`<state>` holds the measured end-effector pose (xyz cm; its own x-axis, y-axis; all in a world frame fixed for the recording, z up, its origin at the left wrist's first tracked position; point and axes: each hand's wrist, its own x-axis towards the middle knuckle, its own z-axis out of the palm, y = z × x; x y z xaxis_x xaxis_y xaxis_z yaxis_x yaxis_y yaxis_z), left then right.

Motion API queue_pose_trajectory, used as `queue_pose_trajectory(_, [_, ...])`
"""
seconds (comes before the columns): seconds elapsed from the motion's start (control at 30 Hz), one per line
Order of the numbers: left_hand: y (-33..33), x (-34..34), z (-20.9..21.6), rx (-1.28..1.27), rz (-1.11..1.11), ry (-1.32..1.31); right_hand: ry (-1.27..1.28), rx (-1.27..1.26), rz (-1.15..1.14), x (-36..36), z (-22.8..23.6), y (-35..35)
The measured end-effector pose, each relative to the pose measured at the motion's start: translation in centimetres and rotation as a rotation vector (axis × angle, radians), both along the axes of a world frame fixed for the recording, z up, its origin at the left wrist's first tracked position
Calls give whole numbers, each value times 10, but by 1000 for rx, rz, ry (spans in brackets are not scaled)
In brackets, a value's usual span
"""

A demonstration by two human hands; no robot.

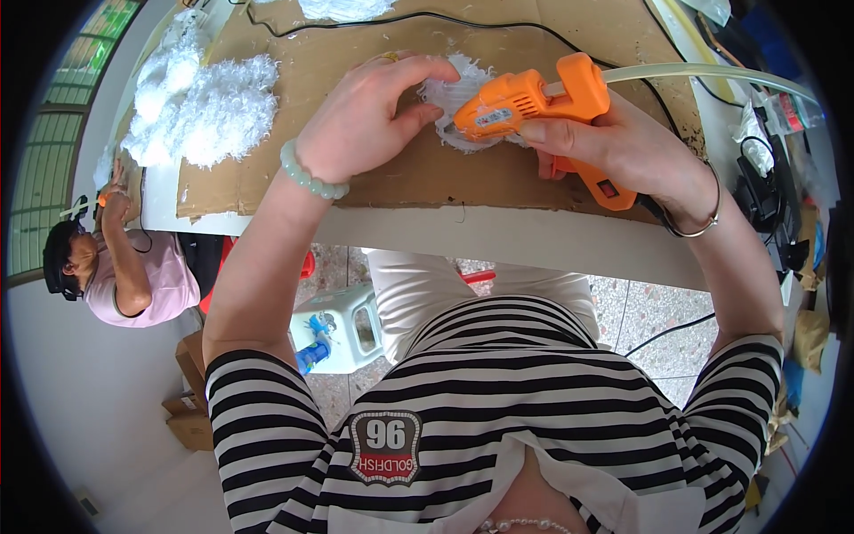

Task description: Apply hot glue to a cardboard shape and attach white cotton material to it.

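My right hand [614,147] is wrapped around an orange hot glue gun [511,102], its nozzle end pointing left and down over a small white fluffy piece [464,76]. A pale glue stick [694,69] runs out of the gun's back toward the right. At the left edge of the piece, my left hand [378,111] has its thumb and forefinger spread, their tips at the fluff. Its other fingers are mostly hidden. The gun covers part of the piece and hides the nozzle tip.
Brown cardboard [391,187] covers the table. More white fluffy pieces [218,107] lie at the left. A black cable [463,18] crosses the far side. Beyond the left edge sits another person [142,276] in pink. A pale plastic stool [342,329] stands below the table.
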<state>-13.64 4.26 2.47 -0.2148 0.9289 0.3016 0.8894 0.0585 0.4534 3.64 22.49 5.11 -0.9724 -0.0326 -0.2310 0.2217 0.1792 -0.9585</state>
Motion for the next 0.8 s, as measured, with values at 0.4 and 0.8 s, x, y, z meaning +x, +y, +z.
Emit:
queue_pose_trajectory(0.4, [9, -5, -11, 68, 19, 137, -38, 74, 13, 0, 2, -1])
queue_pose_trajectory(0.8, [9, -6, -14, 144, 16, 333, -69, 110, -9, 7, 0, 4])
